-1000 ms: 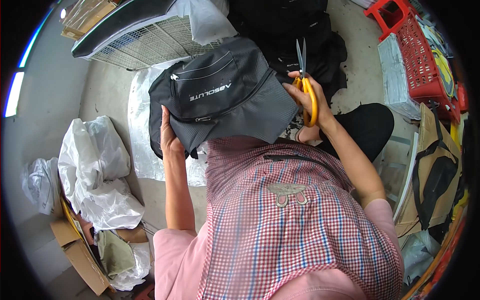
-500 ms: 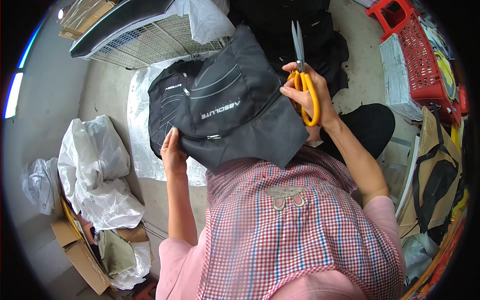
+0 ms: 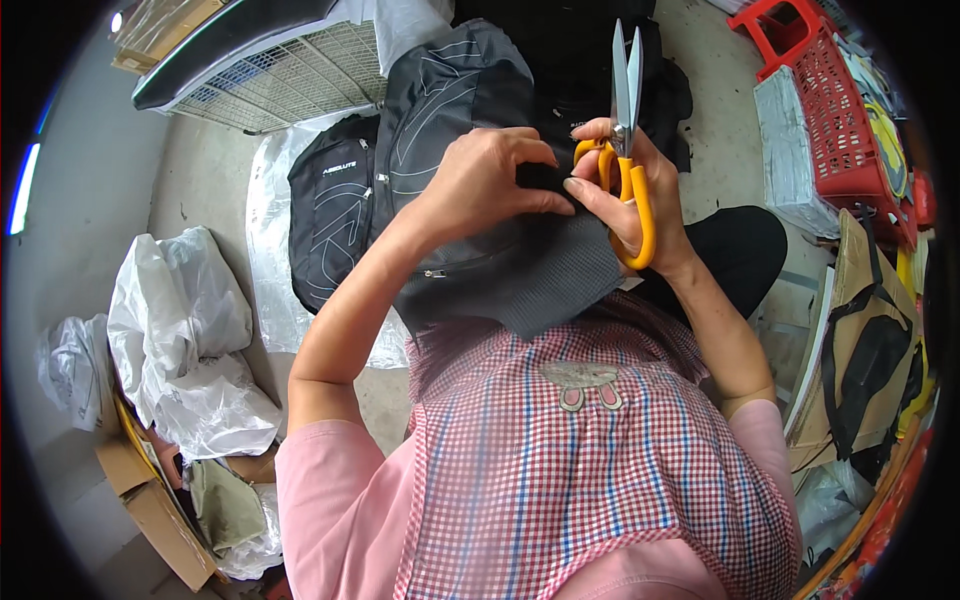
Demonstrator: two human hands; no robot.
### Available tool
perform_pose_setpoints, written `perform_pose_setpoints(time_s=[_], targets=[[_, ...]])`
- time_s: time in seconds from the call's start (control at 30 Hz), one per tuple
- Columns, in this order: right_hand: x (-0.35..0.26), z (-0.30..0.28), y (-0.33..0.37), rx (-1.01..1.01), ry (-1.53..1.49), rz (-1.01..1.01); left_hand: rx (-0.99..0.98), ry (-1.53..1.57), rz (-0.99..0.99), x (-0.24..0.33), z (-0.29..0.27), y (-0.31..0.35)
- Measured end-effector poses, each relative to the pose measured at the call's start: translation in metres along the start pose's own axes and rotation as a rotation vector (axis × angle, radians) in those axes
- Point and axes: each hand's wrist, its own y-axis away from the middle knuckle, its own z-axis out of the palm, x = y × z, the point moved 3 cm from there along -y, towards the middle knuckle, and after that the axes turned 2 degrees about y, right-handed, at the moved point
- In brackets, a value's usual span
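A black backpack panel (image 3: 450, 100) with pale curved lines and zippers lies across my lap, with textured mesh fabric (image 3: 540, 280) at its near edge. Over its middle is my left hand (image 3: 490, 185), the thumb and forefinger spread apart with a gap between them; nothing shows in its grasp. My right hand (image 3: 650, 195), just to the right of it, is wrapped around orange-handled scissors (image 3: 640, 205). Their blades point away from me and stand slightly apart. Whether the right fingertips also pinch the fabric or a thread, I cannot tell.
More black fabric pieces (image 3: 670, 110) lie on the floor beyond. A wire basket (image 3: 290, 90) stands at the far left, a red plastic crate (image 3: 855, 130) at the far right. White plastic bags (image 3: 180, 340) and cardboard boxes (image 3: 150, 510) sit on the left.
My left hand has let go of the panel's left edge and moved right, near my right hand. The panel has turned and settled lower; the scissors have tilted slightly right and stay in my right hand.
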Motion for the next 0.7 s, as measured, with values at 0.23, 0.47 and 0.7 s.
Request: perform_pose_setpoints(time_s=[0.23, 0.47, 0.7], targets=[[0.008, -0.034, 0.021, -0.197, 0.416, -0.046, -0.038, 0.473, -0.070, -0.013, -0.006, -0.008], [0.008, -0.042, 0.027, -0.285, 0.706, -0.125, -0.128, 0.625, -0.070, -0.017, 0.002, -0.015], [0.020, -0.047, 0.033, -0.318, 0.613, -0.079, -0.168, 0.585, -0.103, -0.015, -0.001, -0.015]])
